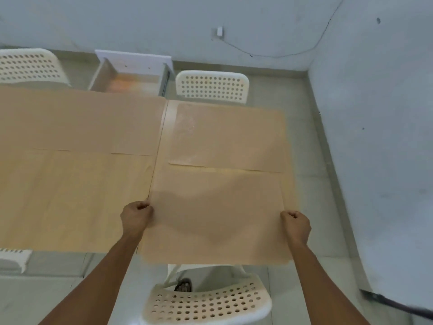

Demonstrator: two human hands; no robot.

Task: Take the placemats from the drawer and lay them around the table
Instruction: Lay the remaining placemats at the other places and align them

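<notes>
A tan placemat [218,219] lies at the near right of the light wooden table [77,195], its near edge hanging past the table's front edge. My left hand [136,218] pinches its left edge and my right hand [296,225] pinches its right edge. A second placemat [227,134] lies flat at the far right. A third placemat [79,120] covers the far left part. Beyond the table, an open white drawer [133,73] shows an orange-tan sheet inside.
White perforated chairs stand around the table: one [206,301] right below me, one [212,86] at the far right, one [30,66] at the far left, a part of another [14,258] at the near left. A grey wall [375,137] runs along the right.
</notes>
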